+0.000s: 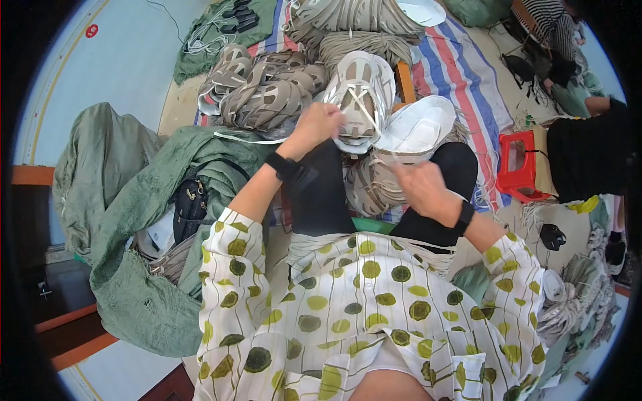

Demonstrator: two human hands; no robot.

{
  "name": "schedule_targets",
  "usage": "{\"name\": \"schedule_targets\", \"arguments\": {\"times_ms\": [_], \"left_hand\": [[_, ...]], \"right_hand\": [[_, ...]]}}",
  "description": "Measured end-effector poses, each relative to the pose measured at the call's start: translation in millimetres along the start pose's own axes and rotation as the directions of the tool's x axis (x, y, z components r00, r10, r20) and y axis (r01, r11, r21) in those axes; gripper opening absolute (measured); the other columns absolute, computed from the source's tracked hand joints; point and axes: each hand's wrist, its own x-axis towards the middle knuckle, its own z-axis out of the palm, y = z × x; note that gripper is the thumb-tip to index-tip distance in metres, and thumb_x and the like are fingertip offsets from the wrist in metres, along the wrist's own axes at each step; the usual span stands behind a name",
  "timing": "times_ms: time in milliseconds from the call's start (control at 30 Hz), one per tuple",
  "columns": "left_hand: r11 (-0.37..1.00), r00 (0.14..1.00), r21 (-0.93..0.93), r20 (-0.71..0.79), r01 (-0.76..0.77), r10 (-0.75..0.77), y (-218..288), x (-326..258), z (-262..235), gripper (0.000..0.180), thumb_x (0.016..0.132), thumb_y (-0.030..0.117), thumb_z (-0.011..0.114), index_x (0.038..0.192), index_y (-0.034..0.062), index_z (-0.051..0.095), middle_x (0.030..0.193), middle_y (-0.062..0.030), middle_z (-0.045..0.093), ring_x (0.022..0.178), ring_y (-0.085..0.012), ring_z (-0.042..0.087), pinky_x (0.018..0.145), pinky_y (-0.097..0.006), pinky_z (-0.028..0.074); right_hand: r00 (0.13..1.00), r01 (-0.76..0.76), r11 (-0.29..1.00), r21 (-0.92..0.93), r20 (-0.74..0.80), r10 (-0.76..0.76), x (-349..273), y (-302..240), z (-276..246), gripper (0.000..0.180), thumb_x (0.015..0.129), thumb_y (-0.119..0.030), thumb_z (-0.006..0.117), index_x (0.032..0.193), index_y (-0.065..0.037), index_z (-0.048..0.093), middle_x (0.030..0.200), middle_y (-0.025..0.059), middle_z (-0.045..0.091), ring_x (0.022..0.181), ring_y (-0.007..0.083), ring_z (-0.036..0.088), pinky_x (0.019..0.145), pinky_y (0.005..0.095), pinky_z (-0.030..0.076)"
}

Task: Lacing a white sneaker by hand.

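Laced shoe (359,93), white and taupe, one: placed just beyond and between the knees, far of both hands, long axis running near to far, laces crossed on its upper face. Left hand (313,130): the nearer, at the shoe's near left side; forearm slanting in from near left, wrist bent toward the shoe, fingers drawn together; blur hides whether they grip a lace. Right hand (428,190): lower and to the near right, back upward, fingers partly curled, forearm slanting in from near right; whether it has hold of any strand, cannot tell. White-faced shoe (418,127), one: just right of the laced shoe, far of the right hand, long axis slanting toward far right. Taupe shoe (366,190), one, partly hidden: between the legs, left of the right hand. Farther out: heap of taupe shoes (267,97), far left; striped sheet (461,73), far right; green sack cloth (127,267), left; red stool (506,164), right.
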Motion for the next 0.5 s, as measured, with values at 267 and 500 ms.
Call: {"name": "schedule_targets", "arguments": {"times_ms": [267,500], "left_hand": [[0.663,0.791,0.718,-0.270,-0.214,0.549,-32,-29,-30,0.014,0.081,0.014,0.049,0.093,0.0095,0.056,0.052,-0.0046,0.050,0.047,-0.0175,0.051,0.043,-0.030,0.038],[0.706,0.895,-0.556,-0.349,-0.437,0.279,-43,-145,-139,0.021,0.082,0.010,0.053,0.101,0.0028,0.051,0.060,0.0076,0.036,0.042,-0.0004,0.027,0.042,-0.016,0.023]], "right_hand": [[0.879,-0.384,0.668,0.637,0.030,0.476,-83,68,-56,0.023,0.079,-0.008,0.051,0.101,-0.006,0.059,0.073,0.0068,0.060,0.059,0.0172,0.056,0.051,0.0275,0.043],[0.788,0.578,-0.620,0.531,-0.167,0.592,-283,208,-9,0.040,0.082,0.002,0.045,0.121,-0.002,0.041,0.098,0.0064,0.054,0.072,0.0089,0.054,0.061,0.0216,0.047]]}}
